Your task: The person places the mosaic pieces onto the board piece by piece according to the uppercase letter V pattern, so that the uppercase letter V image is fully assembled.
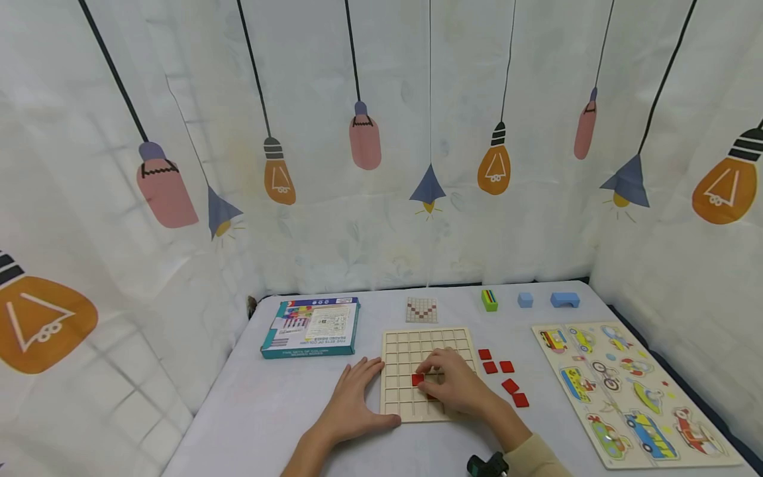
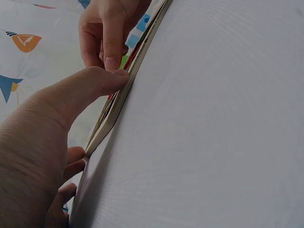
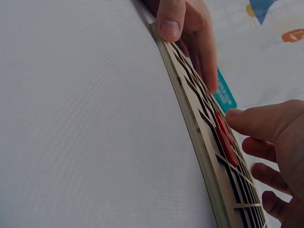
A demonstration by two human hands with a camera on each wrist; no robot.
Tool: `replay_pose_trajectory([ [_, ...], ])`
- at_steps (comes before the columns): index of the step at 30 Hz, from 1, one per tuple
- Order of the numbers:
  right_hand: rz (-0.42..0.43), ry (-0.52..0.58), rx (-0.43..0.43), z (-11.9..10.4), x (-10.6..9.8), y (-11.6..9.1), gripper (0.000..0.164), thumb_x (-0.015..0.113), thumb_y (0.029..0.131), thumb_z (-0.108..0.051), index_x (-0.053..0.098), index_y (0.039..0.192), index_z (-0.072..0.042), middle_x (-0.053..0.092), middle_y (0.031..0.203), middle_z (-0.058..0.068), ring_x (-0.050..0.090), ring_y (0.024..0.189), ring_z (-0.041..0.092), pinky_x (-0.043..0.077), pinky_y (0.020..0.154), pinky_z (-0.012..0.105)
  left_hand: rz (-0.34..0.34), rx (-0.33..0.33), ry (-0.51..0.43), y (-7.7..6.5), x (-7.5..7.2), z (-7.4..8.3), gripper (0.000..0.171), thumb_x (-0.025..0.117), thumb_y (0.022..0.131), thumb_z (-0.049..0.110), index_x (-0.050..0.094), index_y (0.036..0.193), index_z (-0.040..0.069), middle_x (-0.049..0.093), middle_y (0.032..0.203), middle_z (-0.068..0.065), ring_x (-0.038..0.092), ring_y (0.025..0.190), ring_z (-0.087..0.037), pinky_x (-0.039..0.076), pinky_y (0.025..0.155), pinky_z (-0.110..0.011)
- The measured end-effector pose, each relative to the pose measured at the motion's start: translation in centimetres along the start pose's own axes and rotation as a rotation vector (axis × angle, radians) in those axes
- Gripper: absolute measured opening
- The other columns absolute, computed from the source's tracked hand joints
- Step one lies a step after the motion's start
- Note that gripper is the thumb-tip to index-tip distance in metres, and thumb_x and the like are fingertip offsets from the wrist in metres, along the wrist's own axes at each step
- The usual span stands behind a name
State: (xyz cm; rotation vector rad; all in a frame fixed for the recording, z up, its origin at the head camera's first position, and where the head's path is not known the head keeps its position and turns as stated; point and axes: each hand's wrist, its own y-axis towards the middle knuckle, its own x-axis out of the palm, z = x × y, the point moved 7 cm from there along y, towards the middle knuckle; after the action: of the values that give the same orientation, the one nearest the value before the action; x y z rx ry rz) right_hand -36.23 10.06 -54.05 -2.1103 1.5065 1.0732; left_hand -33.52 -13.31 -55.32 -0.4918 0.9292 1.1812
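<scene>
A wooden grid board [image 1: 396, 358] lies on the table, its squares divided by raised lines. My left hand [image 1: 356, 405] spreads along its left side, thumb at the near edge and fingertips by the left edge. Over the middle of the board, my right hand [image 1: 456, 383] pinches a red square tile [image 1: 417, 380] between thumb and index finger, low at the grid. The right wrist view shows the right thumb [image 3: 251, 122] at the red tiles [image 3: 227, 142], its other fingers loosely curled. Another red tile [image 1: 430, 397] sits partly hidden under that hand.
Several loose red tiles [image 1: 507, 366] lie right of the board. Behind it is a small pattern card [image 1: 421, 310]. A flat teal box [image 1: 310, 328] stands back left, a vehicle puzzle board [image 1: 632, 397] right. Green [image 1: 489, 300] and blue blocks [image 1: 565, 300] sit at the back.
</scene>
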Motion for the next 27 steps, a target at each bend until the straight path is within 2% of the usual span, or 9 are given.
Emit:
replay_pose_trajectory([
  [13,-0.006,0.021,0.055,1.0,-1.4,-1.4,0.015,0.085,0.099,-0.037,0.081,0.113,-0.037,0.068,0.117,-0.021,0.054,0.114,0.010,0.060,0.098,0.032,-0.004,-0.012,-0.015,0.1,0.2,-0.3,0.117,0.090,0.071,0.079,0.054,0.165,0.019,0.051,0.173,0.000,0.032,0.170,-0.035,0.017,0.142,-0.067],
  [20,0.015,0.045,0.084,1.7,-2.1,-2.2,0.017,0.085,0.098,-0.036,0.079,0.114,-0.040,0.068,0.120,-0.016,0.055,0.120,0.013,0.060,0.104,0.039,0.002,-0.003,-0.009,0.1,0.1,-0.3,0.119,0.090,0.070,0.079,0.054,0.164,0.016,0.052,0.172,-0.002,0.034,0.169,-0.038,0.017,0.142,-0.068],
  [24,0.026,0.041,0.109,2.1,-2.6,-2.4,0.017,0.086,0.098,-0.036,0.080,0.114,-0.039,0.066,0.124,-0.016,0.054,0.121,0.012,0.060,0.104,0.036,0.007,-0.002,-0.019,0.1,0.0,-0.1,0.119,0.091,0.070,0.078,0.055,0.164,0.014,0.053,0.172,-0.004,0.034,0.169,-0.039,0.017,0.141,-0.069],
  [27,0.034,0.033,0.103,2.3,-3.0,-2.5,0.016,0.086,0.098,-0.034,0.080,0.113,-0.038,0.067,0.120,-0.018,0.054,0.118,0.011,0.059,0.101,0.034,0.006,-0.002,-0.018,0.1,0.0,0.0,0.119,0.091,0.070,0.077,0.055,0.164,0.014,0.052,0.172,-0.005,0.034,0.169,-0.039,0.017,0.141,-0.069],
])
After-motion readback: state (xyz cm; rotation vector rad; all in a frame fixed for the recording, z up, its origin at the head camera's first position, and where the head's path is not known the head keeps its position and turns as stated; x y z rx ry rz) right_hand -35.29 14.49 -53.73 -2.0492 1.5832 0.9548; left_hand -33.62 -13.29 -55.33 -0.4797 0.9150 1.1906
